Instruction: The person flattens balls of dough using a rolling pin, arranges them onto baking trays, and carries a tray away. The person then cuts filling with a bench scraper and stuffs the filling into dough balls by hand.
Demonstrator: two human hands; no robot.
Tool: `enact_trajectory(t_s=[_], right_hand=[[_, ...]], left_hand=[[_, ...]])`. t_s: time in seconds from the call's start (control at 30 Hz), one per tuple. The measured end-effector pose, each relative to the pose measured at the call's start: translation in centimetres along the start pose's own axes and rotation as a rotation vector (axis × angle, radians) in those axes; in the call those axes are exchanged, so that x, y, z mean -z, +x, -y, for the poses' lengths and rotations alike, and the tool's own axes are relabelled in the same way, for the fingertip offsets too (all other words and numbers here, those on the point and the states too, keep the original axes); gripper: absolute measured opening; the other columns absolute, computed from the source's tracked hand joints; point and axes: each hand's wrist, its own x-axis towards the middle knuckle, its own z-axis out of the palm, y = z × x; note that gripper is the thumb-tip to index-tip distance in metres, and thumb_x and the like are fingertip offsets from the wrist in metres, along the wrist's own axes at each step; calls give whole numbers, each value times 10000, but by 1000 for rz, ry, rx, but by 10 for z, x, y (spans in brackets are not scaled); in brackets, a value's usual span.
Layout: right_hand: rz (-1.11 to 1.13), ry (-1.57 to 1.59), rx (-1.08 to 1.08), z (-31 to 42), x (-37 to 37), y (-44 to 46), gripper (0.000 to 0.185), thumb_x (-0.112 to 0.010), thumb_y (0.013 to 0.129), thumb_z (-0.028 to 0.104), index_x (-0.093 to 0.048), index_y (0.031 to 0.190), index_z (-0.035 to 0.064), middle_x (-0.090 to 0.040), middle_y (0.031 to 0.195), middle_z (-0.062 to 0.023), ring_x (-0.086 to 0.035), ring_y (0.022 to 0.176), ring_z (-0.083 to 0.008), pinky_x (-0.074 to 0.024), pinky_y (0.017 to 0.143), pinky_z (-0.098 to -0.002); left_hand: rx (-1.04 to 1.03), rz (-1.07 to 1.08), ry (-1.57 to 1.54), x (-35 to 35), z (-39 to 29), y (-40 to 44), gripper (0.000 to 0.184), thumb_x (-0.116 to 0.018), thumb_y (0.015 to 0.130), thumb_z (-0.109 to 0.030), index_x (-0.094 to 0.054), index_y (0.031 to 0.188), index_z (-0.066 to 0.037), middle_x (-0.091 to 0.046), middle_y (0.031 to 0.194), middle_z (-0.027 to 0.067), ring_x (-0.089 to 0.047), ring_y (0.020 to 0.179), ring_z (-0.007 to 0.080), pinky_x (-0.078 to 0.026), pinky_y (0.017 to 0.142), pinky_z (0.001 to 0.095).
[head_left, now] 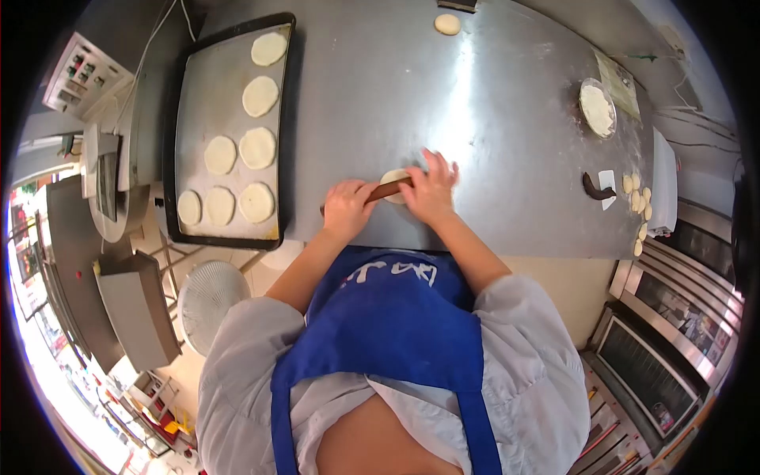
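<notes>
A brown wooden rolling pin [388, 189] lies slantwise across a pale dough round [393, 176] on the metal table, near my body. Wrapped over the pin's left part is my left hand [348, 210], closed, with a short tip of wood showing beyond it. At the pin's other end, my right hand [430, 190] bears on the wood with its thumb and palm, while its other fingers stretch upward. The dough is partly covered by the pin and that hand.
On the left, a dark-rimmed baking tray [288, 95] holds several flattened dough rounds. A dough ball [447, 24] sits at the far edge. To the right are a bowl of flour [598, 109], a dark curved object [598, 188], a white scraper [607, 190] and small dough pieces [636, 199].
</notes>
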Motion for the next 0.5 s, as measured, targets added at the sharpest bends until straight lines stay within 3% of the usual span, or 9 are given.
enact_trajectory(t_s=[0.1,0.17,0.2,0.3,0.37,0.47,0.5], right_hand=[[91,-71,-85,-21,16,-34,329,-717,814,384,-618,997,129,-533,1175,-110,-470,1173,-311,-276,1061,-589],[202,-59,-85,-35,9,-26,315,-700,824,388,-623,971,121,-567,1100,-105,-511,1095,-301,-297,1046,-571],[116,-129,-32,-35,7,-3,293,-662,848,385,-629,945,111,-593,1025,-92,-544,1019,-288,-318,1029,-550],[6,-188,-69,-41,0,63,244,-625,887,344,-629,954,109,-572,1016,-73,-548,1015,-276,-340,1014,-565],[-137,-103,26,-52,-4,90,243,-637,879,331,-616,969,107,-564,1014,-67,-548,1005,-277,-352,1011,-559],[58,-73,125,-46,-6,60,273,-659,856,338,-615,993,106,-580,1066,-72,-550,1026,-282,-360,1020,-558],[95,-54,144,-43,-3,34,399,-679,832,362,-616,1119,91,-589,1203,-95,-547,1129,-291,-340,1056,-569]], left_hand=[[-122,-156,248,-27,-4,-1,618,-743,808,-250,-546,1361,-57,-559,1387,133,-522,1288,306,-404,1056,466],[-96,-79,297,-30,7,22,643,-691,859,-298,-488,1404,-24,-475,1477,138,-430,1377,305,-348,1104,487],[-70,-36,320,-28,8,34,659,-666,885,-323,-459,1425,-7,-432,1522,140,-384,1421,304,-320,1128,498],[-41,-136,420,-21,28,87,638,-616,921,-372,-465,1425,-11,-439,1512,150,-360,1433,308,-289,1139,538],[0,-225,438,-22,34,108,672,-620,914,-407,-460,1425,-2,-420,1527,139,-341,1443,296,-271,1151,534],[4,-116,476,-25,9,69,721,-659,878,-409,-453,1434,1,-417,1532,138,-335,1452,287,-274,1151,526],[-45,-93,423,-27,1,42,754,-683,852,-408,-448,1440,3,-418,1533,136,-334,1454,285,-279,1149,522]])
